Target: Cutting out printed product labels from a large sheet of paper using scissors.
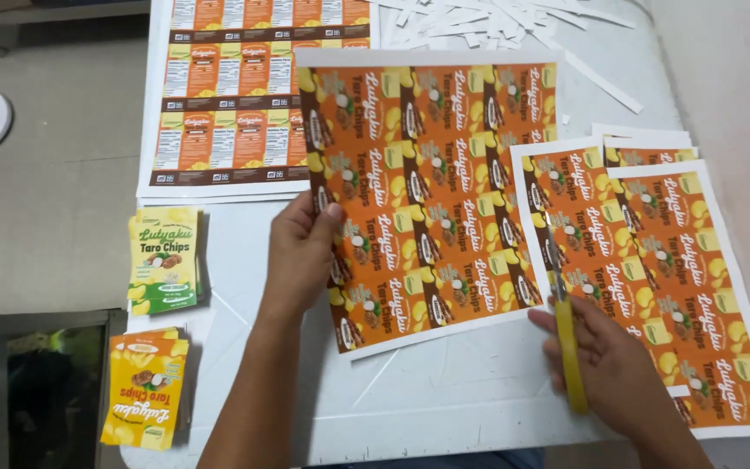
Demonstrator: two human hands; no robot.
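Small print-finishing or packaging workshop: white worktable [444,399] covered with printed orange label sheets [427,191], paper trimmings [479,22] piled at the far edge, finished snack pouches [164,259] stacked at left.

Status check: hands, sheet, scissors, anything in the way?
Left hand grips orange label sheet at its left edge. Right hand holds yellow scissors, blades at sheet's right edge. More printed sheets lie just right, under the scissors.

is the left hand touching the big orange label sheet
Touching. The head view shows the left hand gripping the left edge of the orange label sheet, its fingertips lying on the printed face and lifting that edge off the white table.
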